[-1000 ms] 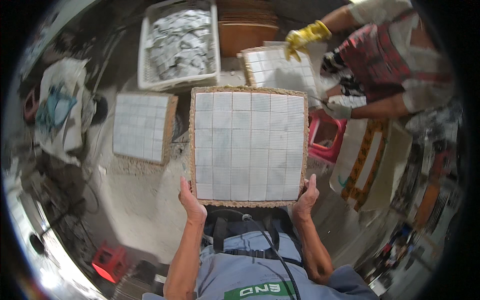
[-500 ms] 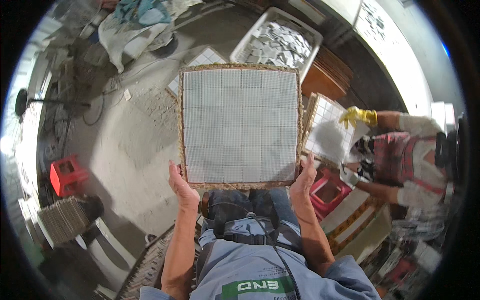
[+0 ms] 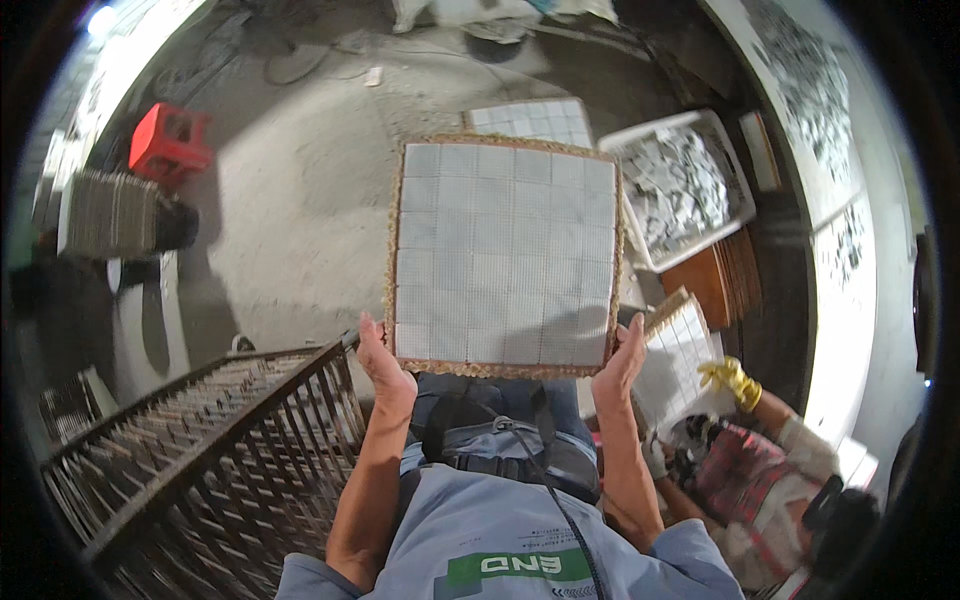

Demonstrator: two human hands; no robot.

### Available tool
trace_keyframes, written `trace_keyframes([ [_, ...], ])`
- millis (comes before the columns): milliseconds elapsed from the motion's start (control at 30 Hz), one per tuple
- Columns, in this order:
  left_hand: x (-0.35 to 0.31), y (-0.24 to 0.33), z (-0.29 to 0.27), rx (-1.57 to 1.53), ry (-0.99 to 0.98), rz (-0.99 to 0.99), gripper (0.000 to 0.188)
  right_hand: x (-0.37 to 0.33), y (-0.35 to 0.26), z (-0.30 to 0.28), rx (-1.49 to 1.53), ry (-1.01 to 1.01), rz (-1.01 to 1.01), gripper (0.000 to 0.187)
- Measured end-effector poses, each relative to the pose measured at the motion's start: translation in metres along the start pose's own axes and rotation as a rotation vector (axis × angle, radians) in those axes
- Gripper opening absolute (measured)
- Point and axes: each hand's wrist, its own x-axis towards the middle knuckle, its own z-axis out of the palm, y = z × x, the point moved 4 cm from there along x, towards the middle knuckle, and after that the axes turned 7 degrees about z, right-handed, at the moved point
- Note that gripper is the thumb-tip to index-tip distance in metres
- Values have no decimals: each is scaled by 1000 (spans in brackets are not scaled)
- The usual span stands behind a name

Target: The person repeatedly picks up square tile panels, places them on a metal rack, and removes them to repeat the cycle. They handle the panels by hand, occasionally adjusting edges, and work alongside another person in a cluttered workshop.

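Between my hands is a square tray of mosaic tile, held out in front of my waist. Pale grey-white square tiles fill it, with a fine mesh pattern over them and a rough, brownish crusted rim around the edge. My left hand grips its near left corner, and my right hand grips the near right corner. Both thumbs point up along the sides, while the other fingers are hidden beneath. Close to my left forearm stands a dark slatted metal rack.
A co-worker with a yellow glove handles another tiled tray at the right. Beyond it sit a white bin of tile pieces and stacked brown boards. Another tile sheet lies farther off. A red stool stands far left.
My body has turned left with the tray still in both hands. The slatted rack has come into view at the left, while the co-worker and bin have shifted lower in the picture.
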Motion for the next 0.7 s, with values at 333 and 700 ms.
trace_keyframes([
  [333, 39, 7, -88, 142, 225, 157, 44, -23, -2, 78, -553, -260, -324, 55],
  [700, 99, 74, -137, -249, 423, 98, 35, -69, -13, 316, -662, -559, -335, 66],
])
